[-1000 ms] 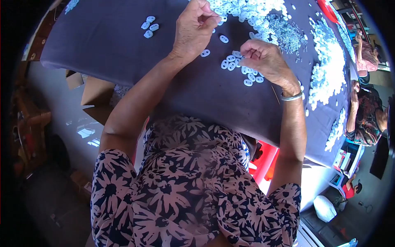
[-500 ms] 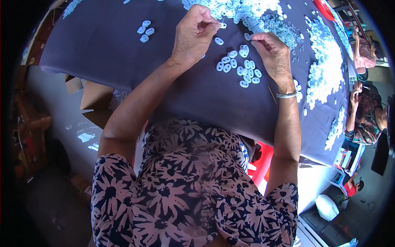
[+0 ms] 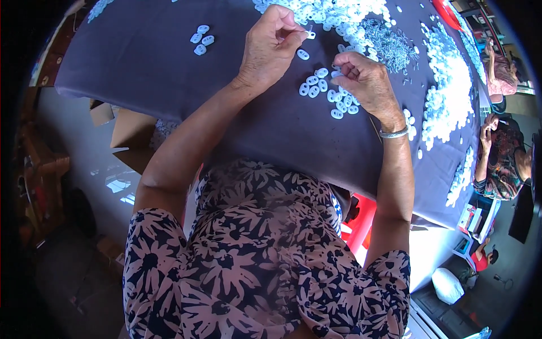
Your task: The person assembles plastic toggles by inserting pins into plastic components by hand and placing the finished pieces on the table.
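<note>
We found one white piece [image 3: 311, 35] pinched by the left hand [image 3: 271, 46] over the dark tablecloth [image 3: 265, 135]. The right hand [image 3: 364, 82] curled at a small cluster [image 3: 340, 106]; its grip we could not tell. We judged little finished: a large heap [image 3: 339, 14] and metallic pins [image 3: 389, 45] lay loose. Outward sat a cardboard box [image 3: 129, 133], left, and a co-worker [image 3: 502, 158], right.

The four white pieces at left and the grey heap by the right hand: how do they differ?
The four white pieces are small ovals with holes; the grey heap is thin slivers. The white pieces form a loose group; the grey heap holds far more bits. Both lie on dark cloth.
</note>
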`<action>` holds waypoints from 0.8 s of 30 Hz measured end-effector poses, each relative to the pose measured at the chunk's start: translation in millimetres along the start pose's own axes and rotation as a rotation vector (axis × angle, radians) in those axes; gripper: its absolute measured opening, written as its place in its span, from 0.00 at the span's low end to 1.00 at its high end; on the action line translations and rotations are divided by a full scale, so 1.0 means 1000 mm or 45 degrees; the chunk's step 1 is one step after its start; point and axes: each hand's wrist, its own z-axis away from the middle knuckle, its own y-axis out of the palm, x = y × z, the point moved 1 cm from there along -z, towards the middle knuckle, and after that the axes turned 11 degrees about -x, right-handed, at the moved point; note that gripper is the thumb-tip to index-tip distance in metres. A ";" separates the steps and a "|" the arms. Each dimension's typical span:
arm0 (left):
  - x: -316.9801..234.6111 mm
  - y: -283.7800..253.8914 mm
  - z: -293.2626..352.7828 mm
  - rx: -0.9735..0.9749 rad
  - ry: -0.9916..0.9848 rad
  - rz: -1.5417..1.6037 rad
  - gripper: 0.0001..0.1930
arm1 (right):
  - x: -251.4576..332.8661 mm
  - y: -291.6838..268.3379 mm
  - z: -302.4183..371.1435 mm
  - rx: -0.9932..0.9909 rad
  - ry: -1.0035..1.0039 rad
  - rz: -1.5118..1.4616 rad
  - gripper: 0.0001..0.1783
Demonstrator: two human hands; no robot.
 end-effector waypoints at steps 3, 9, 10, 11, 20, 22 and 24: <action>-0.004 0.000 0.002 -0.099 -0.278 -0.193 0.10 | 0.003 -0.003 0.001 0.042 0.035 -0.008 0.10; -0.010 -0.005 0.001 -0.022 -0.194 -0.529 0.11 | -0.007 -0.009 0.002 0.054 0.158 -0.240 0.06; -0.009 -0.004 0.001 -0.046 -0.159 -0.542 0.10 | -0.009 -0.010 0.001 0.054 0.170 -0.291 0.06; -0.008 -0.004 0.001 -0.047 -0.156 -0.543 0.10 | -0.011 -0.011 0.000 0.054 0.183 -0.342 0.05; -0.011 -0.002 0.001 -0.071 -0.201 -0.505 0.12 | -0.024 -0.034 -0.003 0.025 0.347 -0.278 0.05; -0.010 -0.003 0.001 -0.044 -0.150 -0.525 0.10 | -0.028 -0.040 -0.003 0.197 0.372 -0.142 0.06; -0.009 -0.003 0.001 -0.048 -0.151 -0.517 0.10 | -0.030 -0.041 -0.001 0.242 0.367 -0.095 0.05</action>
